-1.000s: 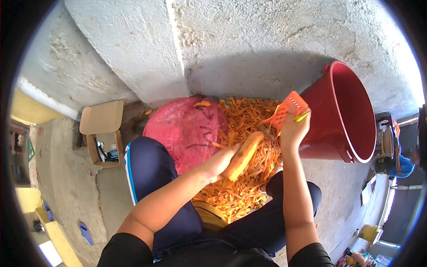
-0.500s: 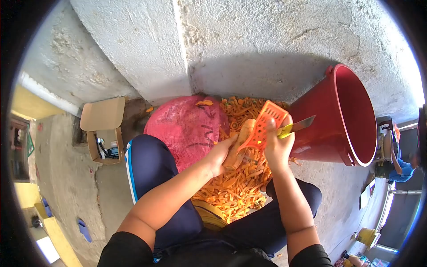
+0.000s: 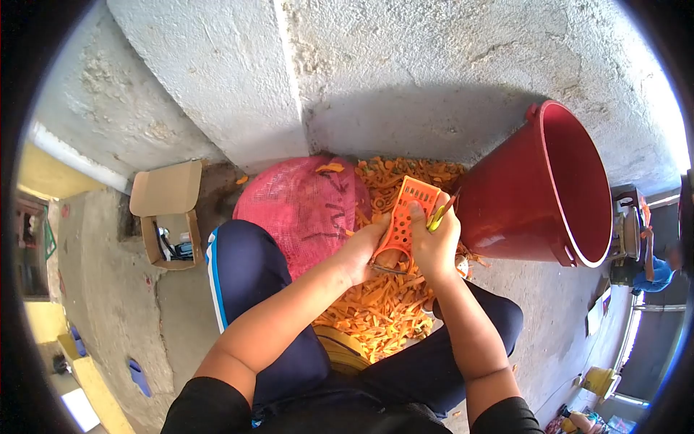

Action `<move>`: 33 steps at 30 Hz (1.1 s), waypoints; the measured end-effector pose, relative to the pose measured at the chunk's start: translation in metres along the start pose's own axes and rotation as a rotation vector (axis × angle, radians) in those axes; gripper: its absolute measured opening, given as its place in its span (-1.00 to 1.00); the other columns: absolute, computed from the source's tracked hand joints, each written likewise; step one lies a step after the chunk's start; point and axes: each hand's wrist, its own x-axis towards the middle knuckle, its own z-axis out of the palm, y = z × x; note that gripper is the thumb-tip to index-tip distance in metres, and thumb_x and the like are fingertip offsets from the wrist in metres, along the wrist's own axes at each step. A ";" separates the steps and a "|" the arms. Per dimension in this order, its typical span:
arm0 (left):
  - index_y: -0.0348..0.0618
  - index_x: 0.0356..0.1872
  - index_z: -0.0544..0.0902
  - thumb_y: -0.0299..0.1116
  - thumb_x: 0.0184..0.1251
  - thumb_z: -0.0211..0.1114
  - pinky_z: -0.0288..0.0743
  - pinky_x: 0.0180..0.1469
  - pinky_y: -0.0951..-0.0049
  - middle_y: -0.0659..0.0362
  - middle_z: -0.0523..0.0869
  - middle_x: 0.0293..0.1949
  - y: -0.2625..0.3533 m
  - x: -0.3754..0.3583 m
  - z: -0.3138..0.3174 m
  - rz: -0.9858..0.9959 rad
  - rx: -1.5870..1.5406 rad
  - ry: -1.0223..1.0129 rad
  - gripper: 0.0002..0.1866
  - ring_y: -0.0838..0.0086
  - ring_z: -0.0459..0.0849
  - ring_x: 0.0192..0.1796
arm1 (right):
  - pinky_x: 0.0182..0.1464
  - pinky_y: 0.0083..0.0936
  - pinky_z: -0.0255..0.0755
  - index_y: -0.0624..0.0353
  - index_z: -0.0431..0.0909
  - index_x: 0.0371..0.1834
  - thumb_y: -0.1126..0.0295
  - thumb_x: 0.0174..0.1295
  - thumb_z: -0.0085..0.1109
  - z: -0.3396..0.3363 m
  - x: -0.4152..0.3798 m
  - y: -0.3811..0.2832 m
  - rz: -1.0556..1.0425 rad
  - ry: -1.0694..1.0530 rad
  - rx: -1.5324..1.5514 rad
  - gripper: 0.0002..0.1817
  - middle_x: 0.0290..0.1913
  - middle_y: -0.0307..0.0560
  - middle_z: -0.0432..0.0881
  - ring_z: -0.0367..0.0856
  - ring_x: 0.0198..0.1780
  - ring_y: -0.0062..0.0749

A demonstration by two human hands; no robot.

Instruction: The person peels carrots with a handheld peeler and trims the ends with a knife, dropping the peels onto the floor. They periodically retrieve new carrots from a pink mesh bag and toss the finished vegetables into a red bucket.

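The orange root vegetable (image 3: 390, 258) lies just right of the left hand (image 3: 360, 253), the nearer hand, which curls around it; its fingertips are hidden. The vegetable's long axis cannot be told, being mostly covered by an orange, flat, perforated plastic peeler (image 3: 416, 194) slanting from near-left to far-right. The right hand (image 3: 437, 242) grips the peeler, thumb pressed on its face, plus a slim yellow-handled tool (image 3: 436, 219). Curled, moist-looking orange peelings (image 3: 379, 311) lie below; a coarse pink mesh sack (image 3: 293, 210) sits left, a smooth red plastic bucket (image 3: 510, 195) right.
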 end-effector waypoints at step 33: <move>-0.22 -0.09 0.40 -0.06 0.33 -0.21 0.49 -0.30 0.40 0.06 0.58 -0.35 0.004 -0.008 -0.014 0.012 0.101 -0.060 -0.57 0.36 0.60 -0.35 | -0.22 -0.64 0.28 0.26 0.34 -0.23 0.29 0.21 -0.02 -0.016 0.031 0.025 0.106 0.119 0.251 -0.76 -0.35 -0.20 0.45 0.36 -0.31 -0.61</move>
